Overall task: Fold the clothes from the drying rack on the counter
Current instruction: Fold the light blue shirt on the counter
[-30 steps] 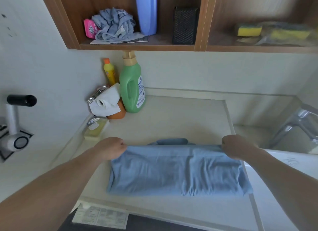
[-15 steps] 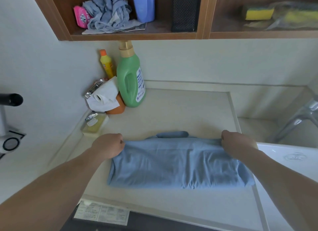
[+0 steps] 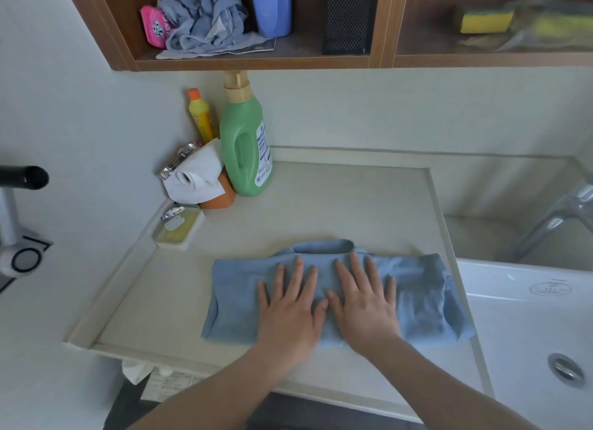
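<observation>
A light blue collared shirt (image 3: pixel 423 288) lies folded into a wide band on the beige counter (image 3: pixel 337 205), its collar showing at the far edge. My left hand (image 3: pixel 288 304) and my right hand (image 3: pixel 362 298) lie flat side by side on the shirt's middle, fingers straight and spread, pressing the cloth down. The thumbs nearly touch. No drying rack is in view.
A green detergent bottle (image 3: pixel 245 144), a yellow bottle (image 3: pixel 200 117), a paper roll (image 3: pixel 194 178) and a soap dish (image 3: pixel 178 230) crowd the counter's back left corner. A white sink (image 3: pixel 526 317) with a tap (image 3: pixel 558 211) sits to the right. Wooden shelves (image 3: pixel 256 62) hang overhead.
Both hands let go of the shirt's far corners and moved inward to its middle, where they now lie flat on the cloth.
</observation>
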A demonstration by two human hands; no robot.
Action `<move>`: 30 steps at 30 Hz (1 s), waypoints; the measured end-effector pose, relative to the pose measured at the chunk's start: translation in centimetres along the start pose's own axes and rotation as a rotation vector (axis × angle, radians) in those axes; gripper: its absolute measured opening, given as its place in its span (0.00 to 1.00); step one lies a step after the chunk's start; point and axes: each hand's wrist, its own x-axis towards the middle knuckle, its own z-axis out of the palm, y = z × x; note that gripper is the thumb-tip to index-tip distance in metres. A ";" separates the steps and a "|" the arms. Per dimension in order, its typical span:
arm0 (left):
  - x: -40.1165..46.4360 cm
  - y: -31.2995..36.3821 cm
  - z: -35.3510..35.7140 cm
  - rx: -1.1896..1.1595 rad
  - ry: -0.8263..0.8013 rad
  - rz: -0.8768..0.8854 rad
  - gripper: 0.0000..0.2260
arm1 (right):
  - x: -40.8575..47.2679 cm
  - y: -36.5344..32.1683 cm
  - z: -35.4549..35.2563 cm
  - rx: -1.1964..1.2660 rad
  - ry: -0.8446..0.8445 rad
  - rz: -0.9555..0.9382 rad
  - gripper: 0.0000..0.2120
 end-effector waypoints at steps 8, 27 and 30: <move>0.4 -5.2 -0.1 0.046 -0.019 -0.191 0.34 | 0.5 6.0 -1.7 -0.117 -0.053 0.154 0.37; -2.7 -12.1 -1.3 0.025 0.190 -0.497 0.31 | -0.5 5.1 -3.5 -0.252 0.138 -0.015 0.30; -3.5 -12.8 -1.9 0.040 0.183 -0.547 0.26 | -0.4 -0.1 -3.0 -0.274 0.097 -0.289 0.27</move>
